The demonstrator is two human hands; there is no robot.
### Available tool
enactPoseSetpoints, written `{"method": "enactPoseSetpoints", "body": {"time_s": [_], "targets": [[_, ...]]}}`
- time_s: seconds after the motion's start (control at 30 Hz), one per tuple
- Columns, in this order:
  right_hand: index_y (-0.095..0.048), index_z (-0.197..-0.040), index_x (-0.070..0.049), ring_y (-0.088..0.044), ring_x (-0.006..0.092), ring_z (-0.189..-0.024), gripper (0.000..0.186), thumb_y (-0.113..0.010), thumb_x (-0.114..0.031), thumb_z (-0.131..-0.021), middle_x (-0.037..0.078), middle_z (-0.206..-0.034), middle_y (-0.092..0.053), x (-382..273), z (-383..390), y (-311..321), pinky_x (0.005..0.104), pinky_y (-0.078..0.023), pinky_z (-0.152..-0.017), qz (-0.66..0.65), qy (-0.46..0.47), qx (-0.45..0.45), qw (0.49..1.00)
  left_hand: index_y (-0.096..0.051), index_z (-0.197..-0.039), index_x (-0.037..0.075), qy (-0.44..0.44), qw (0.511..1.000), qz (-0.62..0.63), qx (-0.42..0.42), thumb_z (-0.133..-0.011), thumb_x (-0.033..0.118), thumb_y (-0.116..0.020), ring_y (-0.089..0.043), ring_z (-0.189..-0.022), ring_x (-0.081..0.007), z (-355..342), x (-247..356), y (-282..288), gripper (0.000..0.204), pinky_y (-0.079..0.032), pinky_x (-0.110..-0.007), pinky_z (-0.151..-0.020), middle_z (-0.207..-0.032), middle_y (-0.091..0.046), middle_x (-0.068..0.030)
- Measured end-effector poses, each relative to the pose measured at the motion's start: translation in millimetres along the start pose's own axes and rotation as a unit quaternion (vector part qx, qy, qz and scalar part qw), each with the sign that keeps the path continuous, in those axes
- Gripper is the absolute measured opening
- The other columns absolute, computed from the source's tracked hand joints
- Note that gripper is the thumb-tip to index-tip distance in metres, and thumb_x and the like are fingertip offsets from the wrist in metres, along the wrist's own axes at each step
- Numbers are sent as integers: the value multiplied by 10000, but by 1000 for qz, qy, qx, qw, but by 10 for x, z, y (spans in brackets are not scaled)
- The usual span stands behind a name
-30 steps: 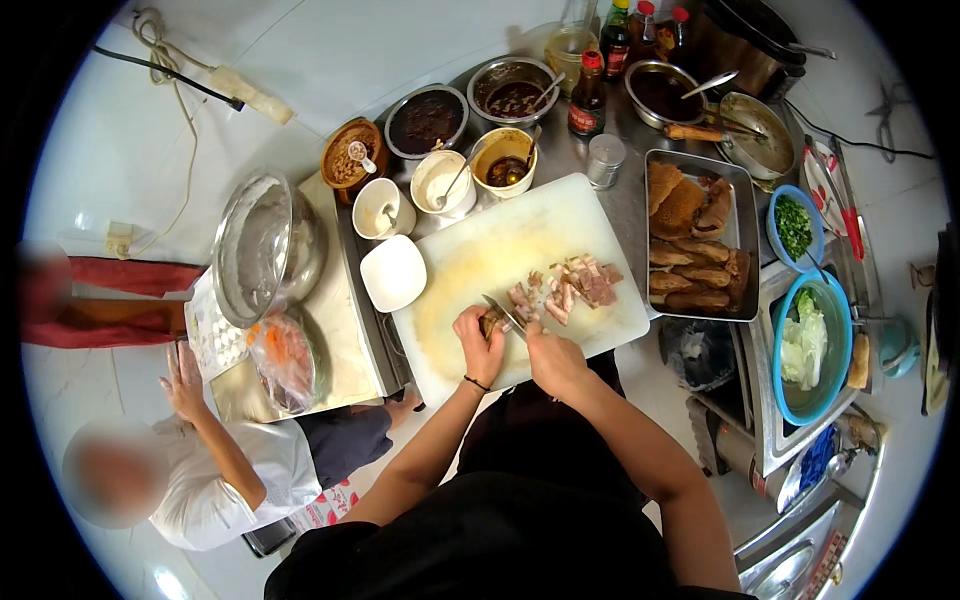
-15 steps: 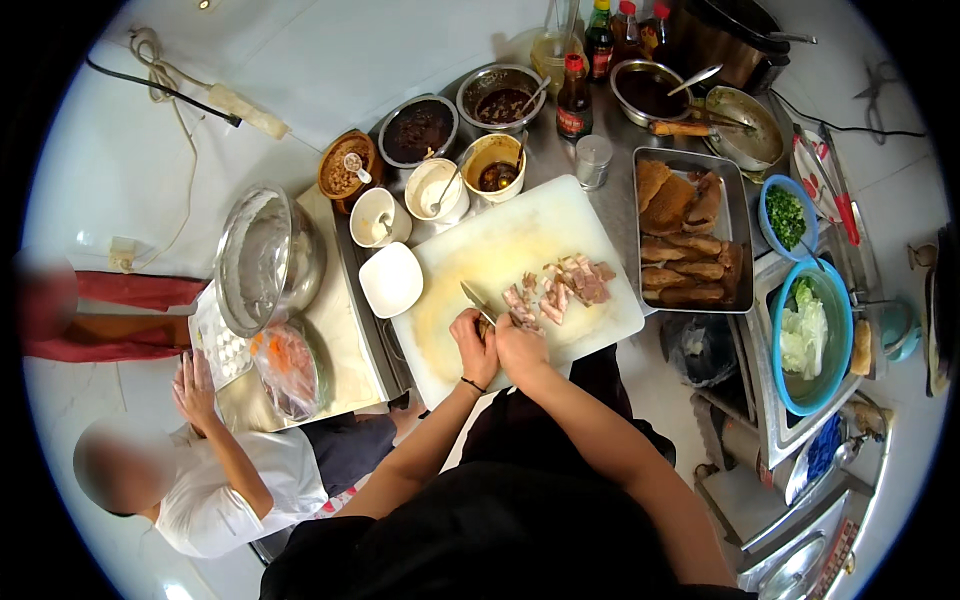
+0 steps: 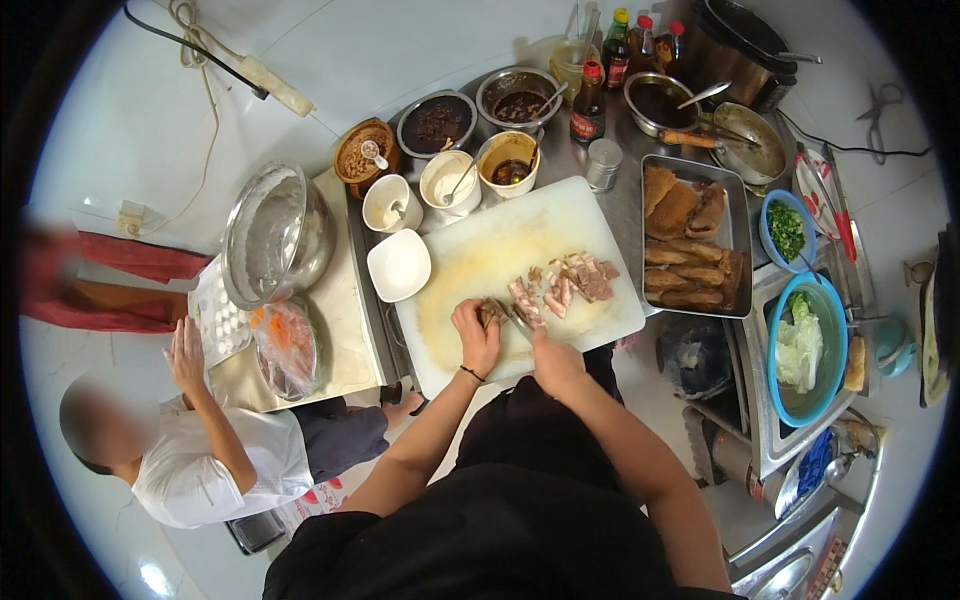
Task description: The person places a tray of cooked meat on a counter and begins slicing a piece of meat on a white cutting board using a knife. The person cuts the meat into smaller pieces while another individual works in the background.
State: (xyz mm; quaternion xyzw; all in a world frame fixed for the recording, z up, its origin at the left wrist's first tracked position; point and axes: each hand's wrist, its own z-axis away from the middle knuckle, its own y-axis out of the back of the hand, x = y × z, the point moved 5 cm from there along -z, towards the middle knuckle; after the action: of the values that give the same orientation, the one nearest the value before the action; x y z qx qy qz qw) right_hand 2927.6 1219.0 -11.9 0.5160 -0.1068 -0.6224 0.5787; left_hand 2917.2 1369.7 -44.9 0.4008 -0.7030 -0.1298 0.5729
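The knife [image 3: 521,326] shows its blade, its handle lost inside the right hand [image 3: 556,362]! The left hand [image 3: 478,338] covers most of a dark piece of food [image 3: 491,312]. Over left, a co-worker's head [image 3: 105,425] is blurred, plastic film [image 3: 285,350] veils orange contents, and the black shirt [image 3: 480,540] runs off below.

Bright light shows my hands [image 3: 478,338] clearly; glare spots the floor [image 3: 155,577] and glints on the steel bowl [image 3: 268,240]. My black shirt [image 3: 480,530] shows little detail, a co-worker's head [image 3: 108,425] is blurred, and straight edges bend near the black rim.
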Motion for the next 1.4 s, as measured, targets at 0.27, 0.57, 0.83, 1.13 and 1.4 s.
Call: {"method": "enactPoseSetpoints", "body": {"time_s": [0.27, 0.57, 0.83, 1.13, 1.4], "targets": [[-404, -902, 49, -603, 384, -713, 185, -460, 5, -732, 240, -713, -599, -218, -19, 286, 455, -469, -649, -16, 35, 58, 998, -401, -1001, -28, 4, 1000, 23, 8, -695, 62, -539, -370, -920, -336, 4, -50, 4, 348, -306, -401, -840, -979, -422, -186], [-436, -904, 28, -626, 332, -729, 159, -463, -24, -756, 212, -742, -618, -327, -131, 266, 407, -496, -637, 42, 44, 49, 997, -413, -991, -18, 5, 1000, 0, 6, -696, 65, -547, -379, -916, -317, -4, -49, -10, 334, -315, -385, -833, -955, -433, -165], [-443, -900, 42, -611, 356, -759, 188, -485, 26, -717, 231, -789, -606, -309, -61, 328, 416, -491, -656, -3, 71, 37, 997, -415, -998, -15, -6, 1000, 0, -3, -693, 54, -528, -378, -907, -320, -23, -23, -14, 332, -309, -389, -833, -945, -433, -168], [-461, -909, 40, -613, 351, -783, 171, -476, 3, -743, 225, -798, -610, -334, -159, 264, 415, -492, -672, -8, 42, 45, 998, -411, -994, -17, -3, 1000, 4, -15, -693, 46, -510, -370, -906, -322, -18, -39, -7, 323, -306, -388, -835, -952, -432, -170], [-467, -910, 12, -629, 315, -710, 162, -483, -63, -767, 189, -756, -621, -340, -530, -199, 395, -503, -602, 20, 12, 122, 992, -415, -989, -6, 11, 1000, 11, -25, -690, 22, -527, -369, -922, -340, -22, -26, -24, 320, -299, -406, -849, -966, -436, -176]]}}
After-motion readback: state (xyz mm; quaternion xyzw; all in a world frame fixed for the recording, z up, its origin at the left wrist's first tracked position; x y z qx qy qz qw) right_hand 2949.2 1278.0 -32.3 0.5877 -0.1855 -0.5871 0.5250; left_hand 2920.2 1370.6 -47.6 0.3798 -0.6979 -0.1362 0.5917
